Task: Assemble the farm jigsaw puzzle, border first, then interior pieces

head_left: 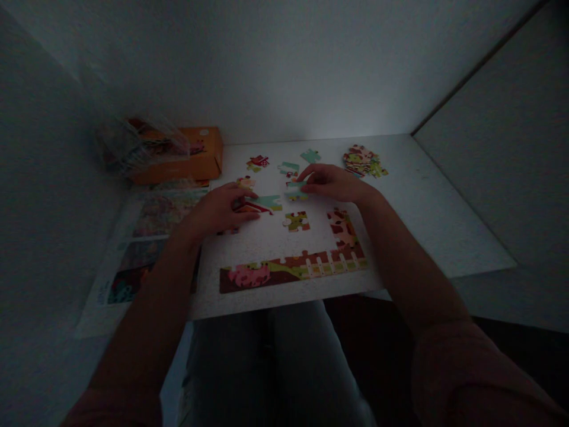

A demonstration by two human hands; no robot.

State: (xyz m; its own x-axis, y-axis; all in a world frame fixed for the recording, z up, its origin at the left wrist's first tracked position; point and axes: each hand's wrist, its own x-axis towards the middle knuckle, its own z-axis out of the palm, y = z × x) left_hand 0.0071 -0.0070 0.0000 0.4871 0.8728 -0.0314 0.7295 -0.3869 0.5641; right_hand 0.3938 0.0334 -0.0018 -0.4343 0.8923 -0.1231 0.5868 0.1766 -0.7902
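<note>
White rectangular board (262,243) has a brown-green cardboard puzzle strip (285,271) along its near side, with my left hand (217,209) (thumb/index parted, can't tell grip) and right hand (334,182) (pinching) at, respectively, far-half red-and-teal cardboard pieces (270,203) and a smaller teal-and-yellow cardboard piece (295,194).

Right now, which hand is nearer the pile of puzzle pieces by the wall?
Right. The right hand is just left of the pile and a little closer to the person; the left hand is much farther to the left.
</note>
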